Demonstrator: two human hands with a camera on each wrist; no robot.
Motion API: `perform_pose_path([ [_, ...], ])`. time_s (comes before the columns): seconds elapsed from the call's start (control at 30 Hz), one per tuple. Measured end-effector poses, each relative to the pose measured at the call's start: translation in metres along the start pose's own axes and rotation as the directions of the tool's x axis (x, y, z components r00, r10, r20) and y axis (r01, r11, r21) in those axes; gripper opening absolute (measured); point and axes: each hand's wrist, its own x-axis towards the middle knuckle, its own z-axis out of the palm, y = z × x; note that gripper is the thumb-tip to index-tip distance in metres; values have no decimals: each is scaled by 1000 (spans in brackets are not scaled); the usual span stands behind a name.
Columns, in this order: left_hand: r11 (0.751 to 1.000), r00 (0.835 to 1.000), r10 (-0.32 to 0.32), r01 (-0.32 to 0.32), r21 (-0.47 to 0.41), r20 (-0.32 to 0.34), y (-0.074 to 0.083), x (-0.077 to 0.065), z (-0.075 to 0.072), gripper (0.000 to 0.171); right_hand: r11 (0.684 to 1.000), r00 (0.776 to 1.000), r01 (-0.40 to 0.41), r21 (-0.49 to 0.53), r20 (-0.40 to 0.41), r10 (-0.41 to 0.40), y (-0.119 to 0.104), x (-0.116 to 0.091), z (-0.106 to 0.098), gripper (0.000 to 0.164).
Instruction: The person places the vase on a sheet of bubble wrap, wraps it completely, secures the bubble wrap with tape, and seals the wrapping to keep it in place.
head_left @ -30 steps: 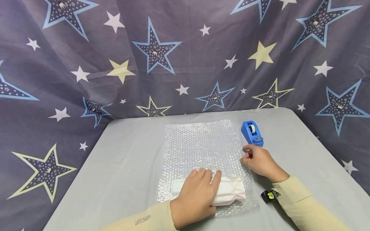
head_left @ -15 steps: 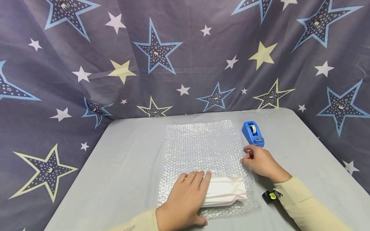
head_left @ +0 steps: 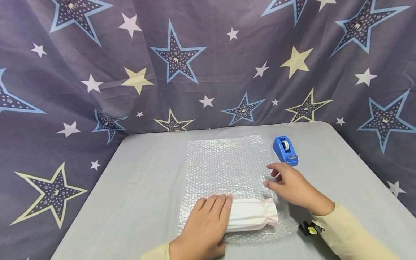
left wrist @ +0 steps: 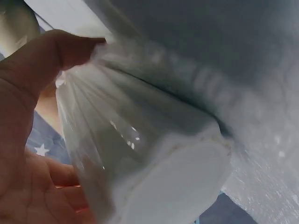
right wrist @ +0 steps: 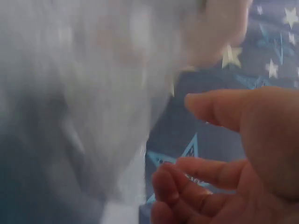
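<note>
A white ridged vase [head_left: 248,215] with a pinkish scalloped mouth lies on its side on a sheet of bubble wrap [head_left: 227,162]. Over its left end lies my left hand [head_left: 206,225], fingers across the top and thumb on the near side, gripping it. The left wrist view shows the vase's flat white base [left wrist: 180,182] between thumb and fingers, with wrap beside it. My right hand [head_left: 295,186] hovers at the wrap's right edge, thumb and fingers apart. Nothing lies between the right fingers [right wrist: 215,172] in the right wrist view; the blurred wrap is alongside.
A blue tape dispenser [head_left: 285,151] with a roll of tape stands beyond my right hand, beside the wrap. The table [head_left: 143,173] has a pale grey cover. Behind it hangs a dark star-patterned cloth [head_left: 211,65].
My left hand has slid left along the vase to its left end, uncovering more of the body. My right hand has shifted slightly left and nearer, its fingers now over the wrap's edge.
</note>
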Motion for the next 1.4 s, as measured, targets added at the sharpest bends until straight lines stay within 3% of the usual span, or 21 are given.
perform_pose_path([
  [0.1,1000,1000,-5,5,4,-24,1,-1,1,99,993,994,108,-39,-8,-109,-13,-9,4,52],
  [0.2,1000,999,-12,12,1,-49,1,-1,1,90,966,971,233,-112,-25,-237,-25,-20,7,53],
  [0.43,1000,996,-20,19,-11,-86,0,0,0,76,842,877,464,-275,12,-480,-47,-44,13,75],
  [0.63,1000,995,-17,16,-10,-97,0,0,-2,72,758,810,564,-327,37,-586,-57,-57,21,91],
  [0.87,998,998,-20,17,-52,-63,-2,0,-7,75,723,798,572,-387,63,-599,-63,-63,31,94],
  [1.1,995,998,-39,34,-98,-45,-3,2,-9,73,679,774,586,-442,58,-631,-64,-65,38,94],
  [1.4,989,998,-42,34,-146,-49,-7,3,-9,66,680,771,577,-452,27,-636,-63,-62,43,83],
])
